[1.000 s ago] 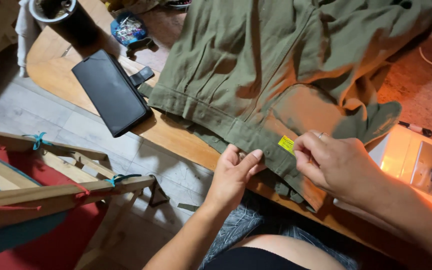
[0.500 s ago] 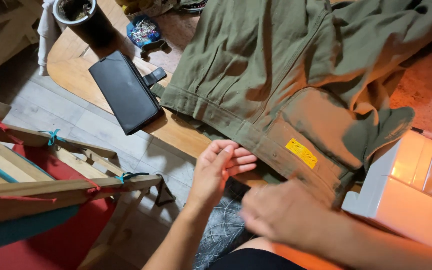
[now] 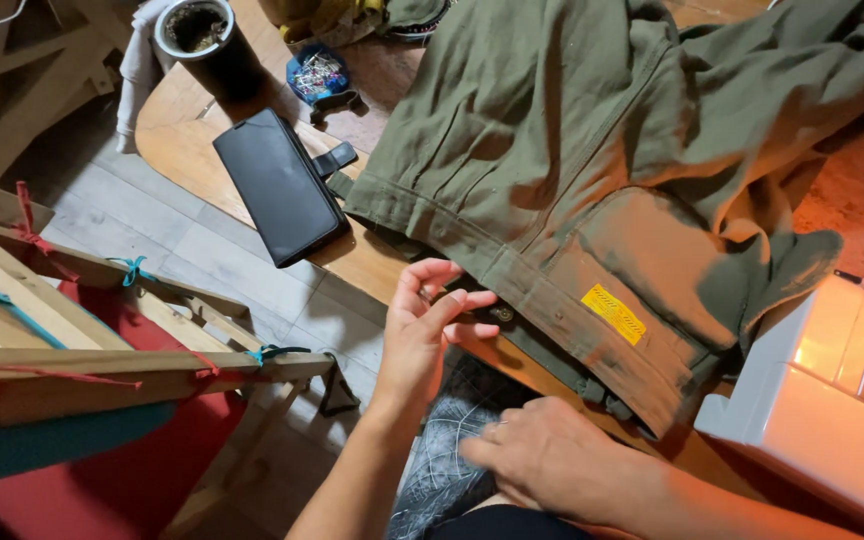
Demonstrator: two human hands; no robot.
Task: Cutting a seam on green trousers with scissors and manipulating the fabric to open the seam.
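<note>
- Wooden table (image 3: 192,150) sits over a grey floor.
- Right hand (image 3: 542,455) rests low on the lap, loosely curled, holding nothing.
- Left hand (image 3: 427,325) is open, fingertips touching the green trousers (image 3: 552,130) at the waistband.
- Farther away lie a black wallet (image 3: 277,185) and a cup (image 3: 197,30).

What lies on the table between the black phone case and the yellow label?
In the head view, olive garment fabric and its waistband fill the stretch between phone case and yellow label.

Olive garment (image 3: 592,170) (yellow-labelled) across table
</note>
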